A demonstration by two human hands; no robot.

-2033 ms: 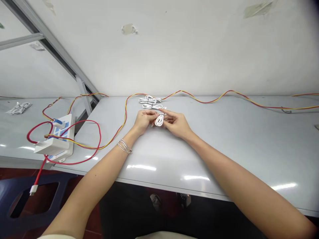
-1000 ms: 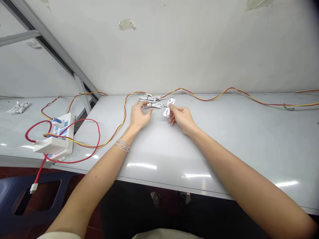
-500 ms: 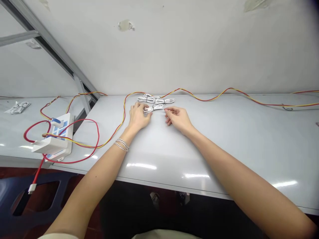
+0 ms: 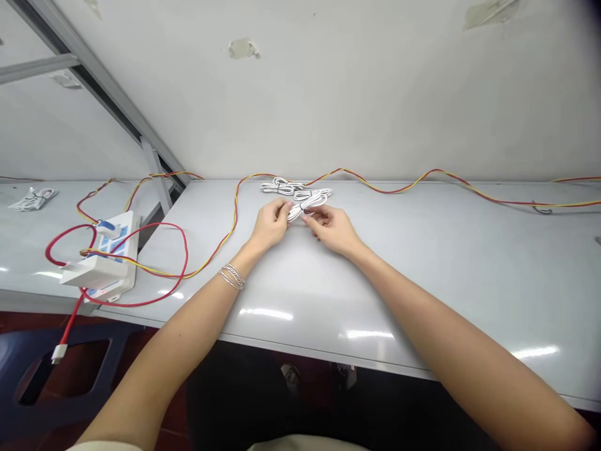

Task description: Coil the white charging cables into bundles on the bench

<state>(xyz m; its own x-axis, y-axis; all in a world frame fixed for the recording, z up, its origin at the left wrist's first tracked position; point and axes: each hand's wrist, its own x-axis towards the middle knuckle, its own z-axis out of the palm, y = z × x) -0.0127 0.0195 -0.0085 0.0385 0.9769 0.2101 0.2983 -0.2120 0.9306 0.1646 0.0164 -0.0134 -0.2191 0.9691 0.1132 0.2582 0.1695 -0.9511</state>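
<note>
"What are your fingers on?"

"A coiled white cable (image 4: 307, 205) — my left hand (image 4: 270, 225) and right hand (image 4: 333, 230) pinch it, nearly closed, above the grey table (image 4: 422, 282); more white coils (image 4: 282, 186) lie just beyond."

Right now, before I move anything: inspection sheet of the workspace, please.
Surface: glossy pale grey table, with light reflections.
Job's things: white cable bundle with a black tie, between both hands; coiled white cable bundles just beyond it.
Clutter: small white cable bundle on the adjoining table, far left.
Hands: left hand and right hand both pinch the bundle.
Cables: twisted red-and-yellow wire along the wall; red cable looping off the table to a white plug.
Surroundings: white power strip at left; grey metal strut; dark blue seat below.
</note>
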